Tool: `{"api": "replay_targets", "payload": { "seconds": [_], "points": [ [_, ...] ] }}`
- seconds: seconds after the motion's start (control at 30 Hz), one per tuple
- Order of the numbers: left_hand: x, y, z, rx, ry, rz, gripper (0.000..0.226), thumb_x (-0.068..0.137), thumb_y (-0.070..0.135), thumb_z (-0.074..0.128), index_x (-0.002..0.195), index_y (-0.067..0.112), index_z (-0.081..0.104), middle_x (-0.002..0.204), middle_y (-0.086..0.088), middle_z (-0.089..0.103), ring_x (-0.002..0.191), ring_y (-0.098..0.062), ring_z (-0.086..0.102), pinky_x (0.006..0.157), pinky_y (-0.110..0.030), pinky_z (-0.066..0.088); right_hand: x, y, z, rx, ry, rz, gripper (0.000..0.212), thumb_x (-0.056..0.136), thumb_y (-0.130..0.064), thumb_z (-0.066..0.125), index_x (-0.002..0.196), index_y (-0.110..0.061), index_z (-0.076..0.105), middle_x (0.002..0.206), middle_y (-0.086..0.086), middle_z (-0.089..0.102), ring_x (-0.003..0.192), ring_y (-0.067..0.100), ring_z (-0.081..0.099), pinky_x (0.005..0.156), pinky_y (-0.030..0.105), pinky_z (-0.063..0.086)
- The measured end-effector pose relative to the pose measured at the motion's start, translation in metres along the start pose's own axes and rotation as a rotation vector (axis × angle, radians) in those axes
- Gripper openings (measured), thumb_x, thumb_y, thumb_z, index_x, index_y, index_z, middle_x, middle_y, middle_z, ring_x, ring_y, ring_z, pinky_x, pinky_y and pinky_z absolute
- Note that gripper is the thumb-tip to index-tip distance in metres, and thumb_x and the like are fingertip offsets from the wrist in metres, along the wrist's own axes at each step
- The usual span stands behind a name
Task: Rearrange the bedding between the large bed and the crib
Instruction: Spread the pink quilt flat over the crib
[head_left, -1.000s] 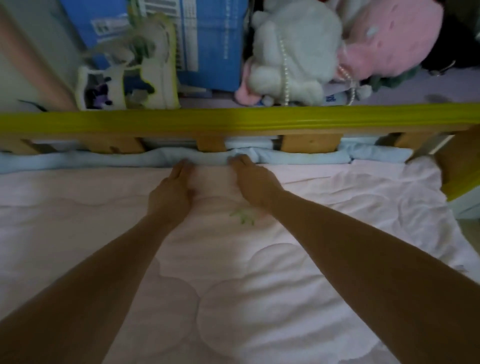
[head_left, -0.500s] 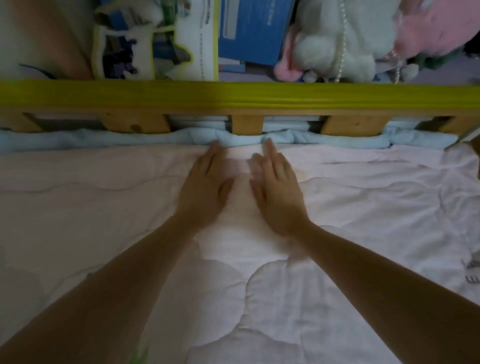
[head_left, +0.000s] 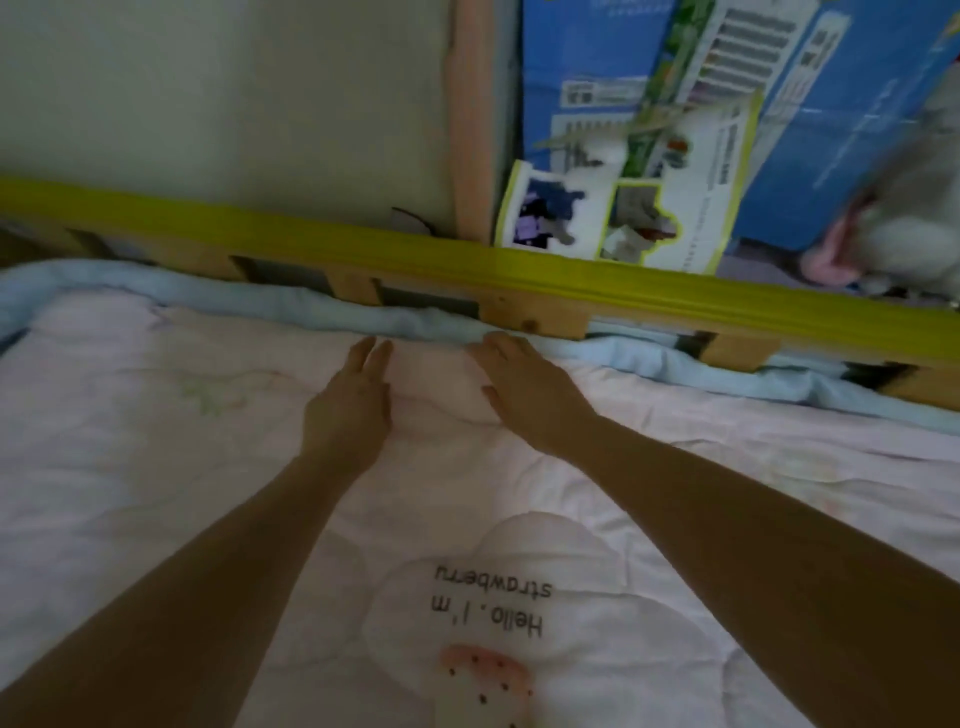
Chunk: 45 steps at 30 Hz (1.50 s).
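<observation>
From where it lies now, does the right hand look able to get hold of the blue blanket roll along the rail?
Probably yes. The right hand lies flat on the pink quilt with its fingertips already at the blue blanket, and nothing lies between them. The rail sits behind the roll, not in the way.

Two bare forearms — no sleeves, no jewellery

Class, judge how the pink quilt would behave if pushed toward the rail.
The pink quilt probably bunches rather than slides: wrinkles already show beside the right hand. Its puffy stitched panels suggest it is soft, floppy and light for its size.
</observation>
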<state>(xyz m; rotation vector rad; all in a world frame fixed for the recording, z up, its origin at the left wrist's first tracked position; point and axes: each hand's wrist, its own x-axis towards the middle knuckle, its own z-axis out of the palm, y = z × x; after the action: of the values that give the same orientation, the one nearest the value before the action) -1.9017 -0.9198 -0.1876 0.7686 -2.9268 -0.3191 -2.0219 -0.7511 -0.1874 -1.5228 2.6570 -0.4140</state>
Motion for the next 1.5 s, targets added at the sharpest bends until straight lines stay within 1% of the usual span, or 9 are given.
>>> {"api": "replay_targets", "payload": {
  "seconds": [0.13,0.27,0.43,0.53,0.63,0.73,1.1,1.3,1.5],
  "points": [
    [0.026,-0.045,-0.009,0.033,-0.124,0.09,0.061,0.098,0.011,0.042,0.152,0.018,0.017,0.16,0.003,0.005,0.119,-0.029,0.053,0.089,-0.04,0.048,0.041,-0.02,0.012,0.0,-0.148,-0.01,0.054,0.101,-0.018,0.038,0.15,-0.011,0.015,0.154,0.013,0.025,0.136,0.025,0.032,0.109,0.029,0.025],
    [0.038,-0.053,0.006,0.02,-0.175,0.095,0.057,0.096,0.014,0.046,0.149,0.017,0.028,0.155,-0.009,0.023,0.116,-0.035,0.053,0.093,-0.041,0.042,0.058,-0.03,0.029,0.187,-0.177,0.177,0.07,0.095,-0.017,0.053,0.152,-0.016,0.011,0.13,0.02,0.053,0.113,0.03,0.055,0.095,0.036,0.044],
    [0.061,-0.038,0.001,-0.162,0.063,-0.039,0.027,0.094,-0.003,0.039,0.119,-0.001,0.048,0.125,-0.02,0.045,0.102,-0.037,0.053,0.077,-0.035,0.041,0.073,-0.033,0.033,0.026,0.046,0.212,0.057,0.093,-0.002,0.042,0.147,-0.01,0.025,0.133,0.021,0.045,0.121,0.034,0.043,0.091,0.041,0.043],
    [0.055,-0.056,0.011,-0.249,0.093,0.146,0.037,0.093,0.002,0.043,0.13,0.001,0.044,0.14,-0.02,0.037,0.119,-0.036,0.046,0.093,-0.038,0.04,0.068,-0.052,0.059,-0.036,0.152,0.293,0.063,0.085,0.002,0.048,0.145,-0.008,0.031,0.14,0.023,0.037,0.13,0.039,0.034,0.094,0.049,0.047],
    [0.02,-0.098,0.03,-0.021,0.176,0.281,0.057,0.096,0.032,0.036,0.147,0.007,0.029,0.157,-0.016,0.018,0.141,-0.033,0.026,0.115,-0.047,0.019,0.056,-0.067,0.077,-0.155,0.175,-0.083,0.058,0.093,-0.027,0.046,0.148,-0.018,0.028,0.155,0.013,0.026,0.142,0.033,0.024,0.112,0.049,0.026],
    [0.001,-0.143,0.037,0.193,0.023,0.015,0.078,0.089,0.064,0.006,0.154,0.021,0.0,0.161,-0.004,-0.005,0.147,-0.032,-0.002,0.116,-0.054,-0.004,0.061,-0.067,0.08,-0.24,-0.14,-0.469,0.059,0.098,-0.052,0.018,0.152,-0.029,0.009,0.16,0.0,0.005,0.148,0.02,0.0,0.119,0.042,-0.001],
    [0.023,-0.147,0.027,0.121,-0.245,-0.216,0.079,0.091,0.068,0.016,0.152,0.024,-0.01,0.16,0.0,-0.015,0.146,-0.031,-0.011,0.115,-0.056,-0.004,0.096,-0.076,0.1,-0.206,-0.232,-0.086,0.063,0.097,-0.055,0.004,0.152,-0.026,-0.007,0.16,-0.007,-0.006,0.147,0.009,-0.001,0.119,0.03,-0.003],
    [-0.115,-0.122,0.027,0.088,-0.16,-0.185,0.07,0.096,0.057,0.012,0.153,0.019,-0.005,0.16,-0.005,-0.008,0.148,-0.026,-0.006,0.118,-0.045,-0.004,0.008,-0.131,0.102,-0.119,-0.215,0.054,0.07,0.095,-0.056,0.008,0.153,-0.017,-0.001,0.16,0.008,-0.006,0.148,0.021,-0.005,0.119,0.038,-0.005],
    [-0.283,-0.134,0.028,0.09,-0.068,-0.241,0.072,0.093,0.056,0.012,0.153,0.016,0.012,0.159,-0.01,0.01,0.147,-0.03,0.01,0.118,-0.045,0.004,-0.177,-0.212,0.108,-0.018,-0.293,-0.342,0.071,0.096,-0.057,0.018,0.153,-0.015,0.013,0.16,0.009,0.006,0.148,0.021,0.003,0.119,0.04,0.003]
  ]
}}
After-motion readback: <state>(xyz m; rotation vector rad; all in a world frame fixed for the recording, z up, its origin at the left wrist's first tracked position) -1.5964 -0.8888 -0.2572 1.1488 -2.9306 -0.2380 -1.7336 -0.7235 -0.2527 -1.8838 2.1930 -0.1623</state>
